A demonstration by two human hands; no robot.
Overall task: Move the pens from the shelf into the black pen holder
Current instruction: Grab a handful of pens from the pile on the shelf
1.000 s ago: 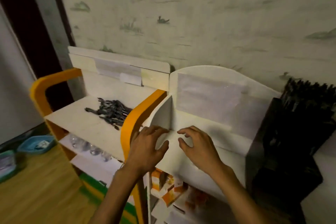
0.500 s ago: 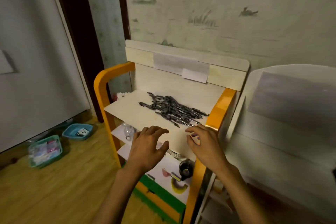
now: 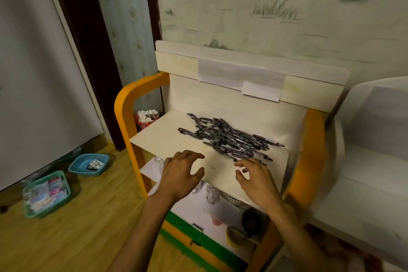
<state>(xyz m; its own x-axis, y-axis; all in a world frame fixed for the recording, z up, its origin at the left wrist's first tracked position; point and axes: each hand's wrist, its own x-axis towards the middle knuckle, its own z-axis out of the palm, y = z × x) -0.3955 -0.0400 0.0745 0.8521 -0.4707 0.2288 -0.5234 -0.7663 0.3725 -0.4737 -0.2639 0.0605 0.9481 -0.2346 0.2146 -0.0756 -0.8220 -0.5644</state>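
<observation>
Now, pens [image 3: 229, 139]: heaped beyond both hands, long axes running left-to-right.
Nearer: right hand [image 3: 256, 180] (fingertips almost at the heap).
Left hand [image 3: 180, 175]: empty, spread, like the right.

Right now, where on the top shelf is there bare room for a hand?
Bare board lies left of the pen pile, toward the orange rail, and along the front edge under both hands. The middle and right are crowded with pens.

Pale top shelf [image 3: 167, 139] (orange side frames), heap of dark pens [image 3: 229, 138] lying on it
</observation>
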